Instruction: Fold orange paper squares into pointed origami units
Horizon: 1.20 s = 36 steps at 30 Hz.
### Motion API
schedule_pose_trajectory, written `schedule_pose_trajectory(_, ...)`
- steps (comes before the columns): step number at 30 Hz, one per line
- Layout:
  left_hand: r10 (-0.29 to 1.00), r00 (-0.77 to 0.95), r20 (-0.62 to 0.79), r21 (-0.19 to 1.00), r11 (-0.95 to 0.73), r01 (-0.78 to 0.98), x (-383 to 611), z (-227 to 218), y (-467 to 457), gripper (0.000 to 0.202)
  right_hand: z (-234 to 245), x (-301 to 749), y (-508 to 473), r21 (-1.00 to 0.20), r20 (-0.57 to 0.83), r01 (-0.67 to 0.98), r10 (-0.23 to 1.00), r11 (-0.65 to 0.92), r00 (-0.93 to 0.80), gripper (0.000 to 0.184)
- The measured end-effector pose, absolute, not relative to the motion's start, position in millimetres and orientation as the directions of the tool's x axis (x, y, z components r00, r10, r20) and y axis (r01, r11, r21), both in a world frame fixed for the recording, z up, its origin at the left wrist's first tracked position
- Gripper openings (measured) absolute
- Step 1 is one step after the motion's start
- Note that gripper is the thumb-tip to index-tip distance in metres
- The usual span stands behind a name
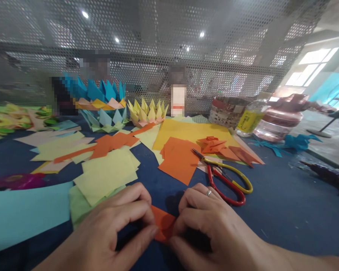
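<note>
Both my hands meet low in the middle over a small orange paper piece lying on the dark blue table. My left hand has its fingers curled and its thumb and fingertips pinch the paper's left side. My right hand, with a ring on one finger, is curled too and presses the paper's right side. Red and yellow handled scissors lie just beyond my right hand. A stack of orange paper squares lies behind the paper.
Pale yellow squares, a light blue sheet, a large yellow sheet and folded orange pieces cover the table. Blue and yellow origami crowns, a woven basket and a plastic bottle stand at the back before a perforated screen.
</note>
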State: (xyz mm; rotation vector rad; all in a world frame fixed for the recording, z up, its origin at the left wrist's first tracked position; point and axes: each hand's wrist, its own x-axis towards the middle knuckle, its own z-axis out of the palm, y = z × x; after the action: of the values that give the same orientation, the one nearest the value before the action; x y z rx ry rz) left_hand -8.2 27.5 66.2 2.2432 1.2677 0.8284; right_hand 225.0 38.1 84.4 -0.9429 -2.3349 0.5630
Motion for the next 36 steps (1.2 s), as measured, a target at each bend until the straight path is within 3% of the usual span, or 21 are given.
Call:
schedule_pose_trajectory(13, 0.772, 0.463, 0.435, 0.510, -0.635, 0.580, -9, 59, 32, 0.020, 85, 225, 39, -0.513, 0.348, 0.531, 0.729, 0.674, -0.589, 0.020)
schedule_pose_trajectory(19, 0.727, 0.462, 0.507, 0.455, -0.681, 0.573, -8, 57, 31, 0.021, 86, 228, 39, -0.482, 0.389, 0.489, 0.678, 0.727, -0.623, 0.008)
schedule_pose_trajectory(28, 0.768, 0.446, 0.460, 0.455, -0.635, 0.624, -10, 53, 31, 0.009, 81, 231, 39, -0.346, 0.471, 0.445, 0.563, 0.826, -0.680, 0.027)
schedule_pose_trajectory(33, 0.778, 0.442, 0.447, 0.460, -0.624, 0.632, -11, 56, 30, 0.009, 84, 233, 40, -0.309, 0.468, 0.404, 0.507, 0.861, -0.724, 0.022)
schedule_pose_trajectory(36, 0.750, 0.461, 0.474, 0.448, -0.656, 0.608, -11, 59, 29, 0.014, 81, 230, 43, -0.199, 0.526, 0.388, 0.432, 0.900, -0.733, 0.020)
